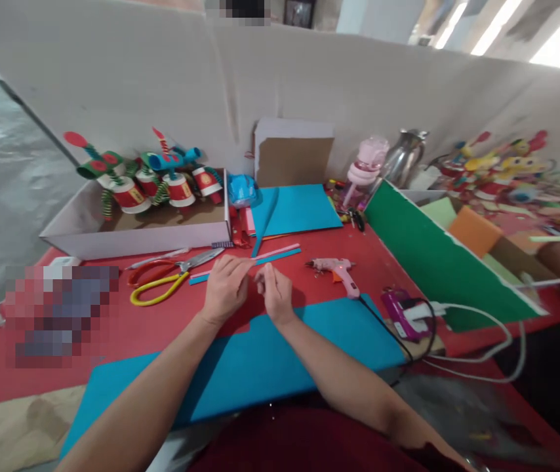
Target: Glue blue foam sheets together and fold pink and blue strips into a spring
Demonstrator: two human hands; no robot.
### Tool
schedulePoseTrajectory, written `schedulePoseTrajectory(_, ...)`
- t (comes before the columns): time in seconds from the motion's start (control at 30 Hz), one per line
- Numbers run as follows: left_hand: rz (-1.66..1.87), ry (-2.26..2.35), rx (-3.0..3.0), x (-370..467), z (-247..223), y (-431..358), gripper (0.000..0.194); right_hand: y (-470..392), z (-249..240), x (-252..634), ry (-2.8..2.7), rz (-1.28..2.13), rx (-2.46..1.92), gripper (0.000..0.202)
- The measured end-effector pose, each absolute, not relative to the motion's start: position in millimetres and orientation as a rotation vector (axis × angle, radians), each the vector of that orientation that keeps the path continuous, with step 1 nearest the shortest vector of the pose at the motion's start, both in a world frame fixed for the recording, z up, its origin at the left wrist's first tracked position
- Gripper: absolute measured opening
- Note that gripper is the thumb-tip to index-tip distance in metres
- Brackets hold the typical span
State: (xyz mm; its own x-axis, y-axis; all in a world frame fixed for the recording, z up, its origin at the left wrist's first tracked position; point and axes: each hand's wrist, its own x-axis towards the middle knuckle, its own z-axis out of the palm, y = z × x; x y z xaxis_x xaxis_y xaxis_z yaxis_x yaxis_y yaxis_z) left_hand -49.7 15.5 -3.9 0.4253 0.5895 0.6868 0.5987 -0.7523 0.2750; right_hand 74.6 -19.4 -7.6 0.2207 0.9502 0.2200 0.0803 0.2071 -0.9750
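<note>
One pair of scissors (186,265), one glue gun (340,269) — between them, two hands (225,286) (276,293).

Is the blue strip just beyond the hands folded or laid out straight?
Straight: the blue strip's visible parts line up flat on the red table; the left hand hides its middle.

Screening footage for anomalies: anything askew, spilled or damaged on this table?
No spill or clear damage visible. Slightly odd: the scissors have mismatched handles, one red, one yellow, and a narrow blue piece lies slantwise across the blue sheet.
</note>
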Motion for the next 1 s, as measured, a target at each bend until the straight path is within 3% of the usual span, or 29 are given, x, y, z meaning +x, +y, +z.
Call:
schedulePoseTrajectory(0.13,-1.234,-1.053,-2.658,-50.9,-3.8,14.9,0.025,-23.2,-3.9,76.6,-1.253,0.804,-1.330,0.052)
schedulePoseTrajectory(0.33,-1.215,-0.982,-2.668,-50.1,-1.7,11.5,0.026,-92.8,13.5,120.2,-1.947,0.677,-1.374,0.043)
schedulePoseTrajectory(0.5,-1.154,-1.006,-2.695,-47.4,1.4,9.0,0.025,-147.2,6.0,171.0,-2.359,0.359,-1.645,0.075)
schedulePoseTrajectory(0.6,-1.170,-1.049,-2.661,-48.7,4.3,9.3,0.026,-161.4,0.4,181.7,-2.349,0.262,-1.770,0.079)
schedulePoseTrajectory(0.7,-1.195,-1.061,-2.618,-53.1,6.4,10.7,0.025,-163.4,5.7,187.2,-2.326,0.309,-1.765,0.074)
schedulePoseTrajectory(0.8,-1.233,-1.076,-2.579,-58.3,7.2,12.8,0.025,-145.0,21.5,202.3,-2.172,0.377,-1.783,0.052)
schedulePoseTrajectory(0.9,-1.267,-1.135,-2.550,-62.4,6.8,15.5,0.025,-107.7,35.0,223.4,-1.936,0.138,-2.005,0.035)
schedulePoseTrajectory(1.0,-1.344,-1.168,-2.580,-64.6,6.2,18.4,0.024,-71.0,32.6,238.0,-1.842,-0.088,-2.312,0.031)
